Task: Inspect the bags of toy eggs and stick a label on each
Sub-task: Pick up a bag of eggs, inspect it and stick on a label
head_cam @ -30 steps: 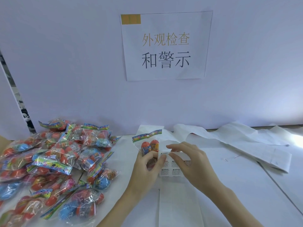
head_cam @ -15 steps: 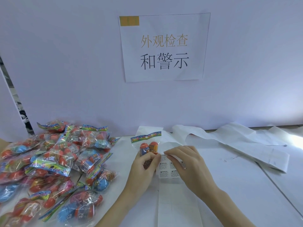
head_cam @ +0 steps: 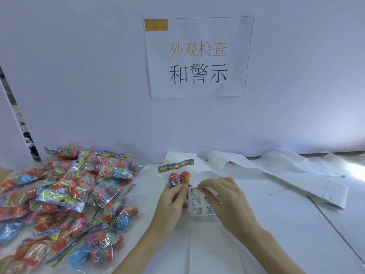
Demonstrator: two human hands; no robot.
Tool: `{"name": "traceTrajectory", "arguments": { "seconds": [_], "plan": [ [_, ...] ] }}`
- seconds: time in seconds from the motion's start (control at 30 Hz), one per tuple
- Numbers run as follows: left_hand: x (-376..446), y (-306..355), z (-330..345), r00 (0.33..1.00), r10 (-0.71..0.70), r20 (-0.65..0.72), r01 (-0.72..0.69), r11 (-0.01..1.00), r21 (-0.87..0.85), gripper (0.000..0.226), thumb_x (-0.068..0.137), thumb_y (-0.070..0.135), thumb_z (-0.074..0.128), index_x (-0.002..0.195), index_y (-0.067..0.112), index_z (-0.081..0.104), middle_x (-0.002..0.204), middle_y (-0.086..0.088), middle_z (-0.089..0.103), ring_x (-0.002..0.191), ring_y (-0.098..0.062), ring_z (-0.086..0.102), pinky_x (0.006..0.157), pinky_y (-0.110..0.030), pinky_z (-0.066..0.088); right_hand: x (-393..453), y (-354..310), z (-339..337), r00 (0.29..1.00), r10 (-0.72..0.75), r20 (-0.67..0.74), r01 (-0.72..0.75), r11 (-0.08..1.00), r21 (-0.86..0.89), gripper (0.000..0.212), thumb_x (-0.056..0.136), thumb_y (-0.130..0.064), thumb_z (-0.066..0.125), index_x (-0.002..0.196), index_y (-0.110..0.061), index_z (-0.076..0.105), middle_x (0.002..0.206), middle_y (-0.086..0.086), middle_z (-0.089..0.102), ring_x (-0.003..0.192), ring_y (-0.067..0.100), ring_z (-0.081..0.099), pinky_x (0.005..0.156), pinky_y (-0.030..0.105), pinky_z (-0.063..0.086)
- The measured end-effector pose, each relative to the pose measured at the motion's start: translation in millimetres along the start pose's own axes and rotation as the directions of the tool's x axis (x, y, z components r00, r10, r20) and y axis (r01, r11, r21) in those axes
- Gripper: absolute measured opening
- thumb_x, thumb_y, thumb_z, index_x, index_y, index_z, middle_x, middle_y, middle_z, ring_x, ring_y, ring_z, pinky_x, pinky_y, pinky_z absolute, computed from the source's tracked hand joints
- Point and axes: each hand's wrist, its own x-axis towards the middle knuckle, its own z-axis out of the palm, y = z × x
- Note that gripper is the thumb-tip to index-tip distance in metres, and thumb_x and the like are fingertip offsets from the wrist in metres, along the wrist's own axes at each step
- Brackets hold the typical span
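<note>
left hand (head_cam: 171,202) grasps crinkly clear bag (head_cam: 177,177) of glossy round eggs, mid-tabletop | right hand (head_cam: 227,202) pinches a paper warning label on flat label sheet (head_cam: 199,202) | shiny bag heap (head_cam: 63,194) left

Back wall (head_cam: 79,76): plain pale lavender-white panel, filling the upper two thirds of the frame. Paper sign (head_cam: 198,56): white sheet fixed flat at upper centre, two lines of Chinese characters, the upper line ochre, the lower black; ochre tape patch (head_cam: 156,25) at its upper left corner. Side panel (head_cam: 9,139): white, slanted, at the left edge, a dark gap (head_cam: 25,131) between it and the wall. Table (head_cam: 296,224): white top across the lower frame, a dark seam running diagonally at lower right. Light: a bright glare at the right edge.
</note>
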Motion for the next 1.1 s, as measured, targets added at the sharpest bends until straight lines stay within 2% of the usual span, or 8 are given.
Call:
{"name": "traceTrajectory", "arguments": {
  "seconds": [0.17, 0.33, 0.5, 0.63, 0.73, 0.87, 1.03, 1.1],
  "plan": [
    [-0.2, 1.3, -0.3, 1.0, -0.006, 0.003, 0.006, 1.0, -0.002, 0.037, 0.11, 0.021, 0.049, 0.093, 0.011, 0.08, 0.109, -0.018, 0.063, 0.081, -0.006, 0.068, 0.071, -0.014, 0.049, -1.4, -0.9, -0.4, 0.996, 0.044, 0.075, -0.046, 0.999, 0.022, 0.016, 0.1, -0.008, 0.068, 0.101, -0.024, 0.064, 0.092, -0.013, 0.067, 0.09, 0.005, 0.049, 0.089, 0.014, 0.038],
    [-0.3, 2.5, -2.9, 0.999, -0.047, 0.027, 0.048, 0.997, -0.062, 0.038, 0.109, 0.025, 0.051, 0.089, 0.018, 0.083, 0.105, -0.022, 0.07, 0.084, -0.014, 0.068, 0.077, -0.021, 0.05, -1.8, -6.8, -2.1, 0.983, 0.099, 0.153, -0.112, 0.991, 0.076, 0.009, 0.104, -0.016, 0.053, 0.104, -0.022, 0.06, 0.1, -0.013, 0.065, 0.106, 0.0, 0.045, 0.093, 0.02, 0.038],
    [0.5, 1.0, -4.5, 0.995, -0.097, 0.037, 0.101, 0.988, -0.119, 0.034, 0.107, 0.026, 0.054, 0.091, 0.017, 0.083, 0.098, -0.017, 0.075, 0.085, -0.017, 0.068, 0.08, -0.031, 0.051, -3.1, -9.3, -5.4, 0.969, 0.098, 0.228, -0.123, 0.988, 0.094, 0.012, 0.104, -0.013, 0.05, 0.109, -0.023, 0.056, 0.114, -0.013, 0.06, 0.115, 0.002, 0.045, 0.101, 0.026, 0.036],
    [2.9, -2.4, -4.3, 0.993, -0.113, -0.012, 0.112, 0.989, -0.099, 0.035, 0.105, 0.03, 0.056, 0.087, 0.019, 0.083, 0.09, -0.009, 0.077, 0.085, -0.018, 0.069, 0.079, -0.034, 0.052, -0.5, -16.7, -8.8, 0.984, 0.02, 0.179, -0.037, 0.995, 0.09, 0.014, 0.1, -0.009, 0.05, 0.106, -0.021, 0.053, 0.126, -0.009, 0.057, 0.127, 0.006, 0.049, 0.109, 0.035, 0.031],
    [3.8, -3.3, -4.4, 0.995, -0.098, -0.029, 0.093, 0.987, -0.135, 0.037, 0.105, 0.036, 0.056, 0.087, 0.018, 0.082, 0.09, -0.005, 0.077, 0.082, -0.015, 0.067, 0.075, -0.028, 0.051, 3.5, -23.6, -12.2, 0.998, 0.062, 0.022, -0.065, 0.977, 0.201, 0.016, 0.099, -0.006, 0.052, 0.107, -0.02, 0.054, 0.127, -0.009, 0.06, 0.129, 0.006, 0.052, 0.108, 0.031, 0.034],
    [6.0, -2.2, -6.5, 0.993, -0.005, -0.114, -0.023, 0.97, -0.244, 0.042, 0.108, 0.035, 0.052, 0.08, 0.013, 0.076, 0.095, -0.008, 0.077, 0.085, -0.019, 0.069, 0.069, -0.027, 0.055, 12.0, -30.9, -19.2, 0.936, 0.335, -0.111, -0.246, 0.845, 0.476, 0.012, 0.099, -0.014, 0.056, 0.103, -0.024, 0.06, 0.11, -0.013, 0.07, 0.111, 0.013, 0.067, 0.093, 0.018, 0.048],
    [7.1, 3.3, -11.6, 0.977, 0.171, -0.124, -0.197, 0.95, -0.243, 0.007, 0.097, 0.026, 0.064, 0.101, 0.021, 0.064, 0.104, -0.012, 0.069, 0.087, -0.035, 0.074, 0.07, -0.031, 0.058, 20.4, -21.4, -25.8, 0.791, 0.609, 0.06, -0.481, 0.557, 0.677, 0.012, 0.097, -0.003, 0.067, 0.093, -0.014, 0.065, 0.086, -0.009, 0.072, 0.081, 0.009, 0.067, 0.071, 0.018, 0.052],
    [6.8, 1.9, -11.4, 0.978, 0.184, -0.098, -0.203, 0.95, -0.238, 0.023, 0.094, 0.02, 0.065, 0.115, 0.028, 0.064, 0.109, -0.01, 0.07, 0.089, -0.034, 0.074, 0.072, -0.031, 0.059, 21.6, -19.9, -26.3, 0.777, 0.615, 0.131, -0.516, 0.505, 0.692, 0.009, 0.097, -0.001, 0.067, 0.093, -0.008, 0.065, 0.079, -0.003, 0.071, 0.069, 0.009, 0.064, 0.064, 0.015, 0.05]
  ]
}}
